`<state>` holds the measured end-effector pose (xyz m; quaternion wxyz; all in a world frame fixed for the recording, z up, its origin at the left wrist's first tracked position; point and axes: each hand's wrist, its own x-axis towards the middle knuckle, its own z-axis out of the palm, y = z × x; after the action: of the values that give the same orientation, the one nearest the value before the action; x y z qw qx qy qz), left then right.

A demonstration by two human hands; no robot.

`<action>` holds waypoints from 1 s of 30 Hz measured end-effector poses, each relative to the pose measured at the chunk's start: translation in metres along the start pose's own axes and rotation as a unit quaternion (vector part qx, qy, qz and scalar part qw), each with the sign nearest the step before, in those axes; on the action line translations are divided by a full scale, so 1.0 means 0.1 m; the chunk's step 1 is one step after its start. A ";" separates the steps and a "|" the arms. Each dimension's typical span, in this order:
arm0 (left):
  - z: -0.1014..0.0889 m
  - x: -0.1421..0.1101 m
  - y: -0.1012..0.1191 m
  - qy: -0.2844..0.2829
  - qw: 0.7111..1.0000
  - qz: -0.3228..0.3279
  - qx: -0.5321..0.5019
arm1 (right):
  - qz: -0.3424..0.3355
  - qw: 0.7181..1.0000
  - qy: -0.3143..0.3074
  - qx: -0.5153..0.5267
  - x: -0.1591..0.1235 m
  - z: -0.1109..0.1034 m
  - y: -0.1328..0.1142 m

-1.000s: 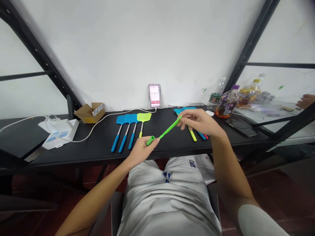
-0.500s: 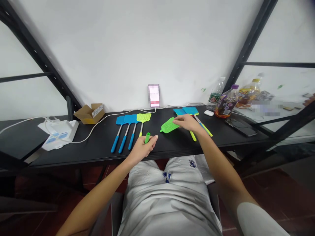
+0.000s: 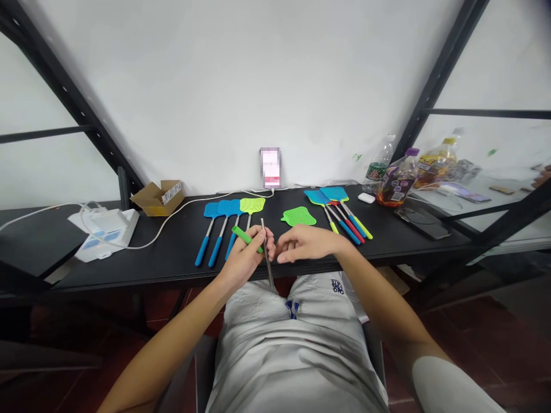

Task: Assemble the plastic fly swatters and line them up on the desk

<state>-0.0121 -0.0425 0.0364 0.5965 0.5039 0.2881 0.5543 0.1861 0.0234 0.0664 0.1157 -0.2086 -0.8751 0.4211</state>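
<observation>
My left hand (image 3: pixel 243 261) is closed around a green handle sleeve (image 3: pixel 246 236) and a thin metal rod (image 3: pixel 266 252) that stands nearly upright between my two hands. My right hand (image 3: pixel 303 244) hovers just right of the rod, fingers curled with the tips at the rod. A loose green swatter head (image 3: pixel 298 216) lies flat on the black table (image 3: pixel 172 258) beyond my right hand. Left of it lies a row of finished fly swatters (image 3: pixel 228 221), blue and one green. Another bunch of swatters (image 3: pixel 340 209) lies to the right.
A small cardboard box (image 3: pixel 157 197) and a white power strip (image 3: pixel 103 229) with cables sit at the left. A phone (image 3: pixel 271 167) leans on the wall. Bottles (image 3: pixel 396 178) and a dark phone (image 3: pixel 422 222) are at the right. Black shelf posts (image 3: pixel 434 80) flank the table.
My right hand let go of the green swatter head, which now lies on the table, and came back to my left hand. A metal rod now shows beside the green sleeve.
</observation>
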 end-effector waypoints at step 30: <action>-0.09 -0.03 0.09 0.129 0.942 0.227 0.213 | -0.001 0.995 -0.055 0.082 0.05 0.09 -0.01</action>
<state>-0.0247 -0.0434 0.0414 0.2917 0.5952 0.3519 0.6610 0.1783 0.0190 0.0615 0.0848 -0.1744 -0.8426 0.5024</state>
